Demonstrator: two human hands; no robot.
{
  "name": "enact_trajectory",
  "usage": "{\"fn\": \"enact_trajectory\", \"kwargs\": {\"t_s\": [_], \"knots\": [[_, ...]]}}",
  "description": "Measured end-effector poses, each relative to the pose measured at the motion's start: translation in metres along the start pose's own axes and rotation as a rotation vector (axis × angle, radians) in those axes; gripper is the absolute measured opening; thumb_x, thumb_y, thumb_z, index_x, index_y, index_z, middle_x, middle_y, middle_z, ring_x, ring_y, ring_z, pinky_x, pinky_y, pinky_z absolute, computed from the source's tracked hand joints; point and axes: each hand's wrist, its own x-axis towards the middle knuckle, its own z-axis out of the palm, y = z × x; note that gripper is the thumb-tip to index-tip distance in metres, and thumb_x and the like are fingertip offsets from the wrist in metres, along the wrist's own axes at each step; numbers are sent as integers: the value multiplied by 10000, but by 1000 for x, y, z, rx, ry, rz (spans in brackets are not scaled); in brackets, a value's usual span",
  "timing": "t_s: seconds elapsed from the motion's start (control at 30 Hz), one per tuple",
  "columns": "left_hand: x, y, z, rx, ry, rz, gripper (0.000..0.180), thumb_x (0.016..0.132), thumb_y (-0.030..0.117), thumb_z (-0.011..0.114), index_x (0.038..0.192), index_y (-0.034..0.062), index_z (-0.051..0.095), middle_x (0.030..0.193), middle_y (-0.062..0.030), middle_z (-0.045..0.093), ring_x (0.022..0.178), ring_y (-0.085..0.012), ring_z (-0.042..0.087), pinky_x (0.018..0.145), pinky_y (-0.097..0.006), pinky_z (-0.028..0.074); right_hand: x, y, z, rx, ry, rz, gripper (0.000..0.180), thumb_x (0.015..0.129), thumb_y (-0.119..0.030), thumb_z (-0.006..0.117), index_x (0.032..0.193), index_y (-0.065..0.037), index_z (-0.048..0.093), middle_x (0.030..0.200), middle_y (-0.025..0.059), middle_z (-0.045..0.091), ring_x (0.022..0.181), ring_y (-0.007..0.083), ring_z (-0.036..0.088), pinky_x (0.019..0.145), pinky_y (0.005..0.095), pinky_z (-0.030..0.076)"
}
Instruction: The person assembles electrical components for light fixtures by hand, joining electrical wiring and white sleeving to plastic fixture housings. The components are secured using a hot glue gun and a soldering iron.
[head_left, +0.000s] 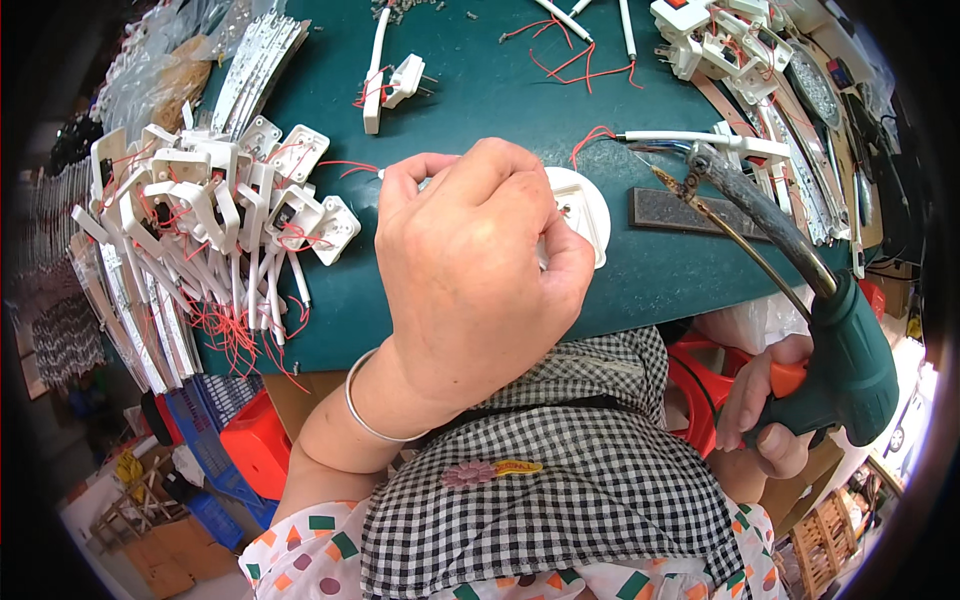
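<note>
My left hand (480, 265) is closed, knuckles up, over a white rounded plastic housing (597, 212) at the table's near side. The housing's right end shows past my thumb, with small metal parts inside; the fingertips and the rest are hidden. Thin red wires (348, 168) stick out left of my fingers. At the right, my right hand (765, 410) grips a green soldering gun (850, 350) with an orange trigger. Its metal tip and thin feed tube (745, 240) point up and left, apart from the housing.
Piled white housings with red wires (190, 210) crowd the green table's (480, 90) left side; more white parts (725, 45) lie far right. A dark flat bar (690, 212) rests near the gun's tip. A white plug piece (404, 80) lies beyond my left hand. Red stools (257, 445) stand below.
</note>
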Motion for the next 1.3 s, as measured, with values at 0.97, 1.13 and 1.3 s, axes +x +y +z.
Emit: {"fn": "enact_trajectory", "kwargs": {"t_s": [0.97,1.13,1.3], "knots": [[1,5,-4,42,-62,-5,88,575,-7,648,620,46,594,742,-32,632,578,-171,569,689,-309,424,103,74,58,-304,-164,4,484,723,-42,793,1162,-63,590,1062,-4,656,828,21,562,631,189,457],[0,5,-4,33,-66,-29,83,575,-7,641,623,45,599,752,-39,636,608,-183,583,674,-305,429,107,91,58,-143,-169,-120,490,712,-64,814,1155,-64,604,1016,0,659,814,39,584,633,205,483],[2,6,-6,55,-66,5,80,578,-2,646,630,40,602,760,-45,640,626,-191,588,685,-311,432,106,77,57,-247,-208,9,533,699,-5,786,1163,-50,527,999,19,559,943,147,583,775,304,501]]}}
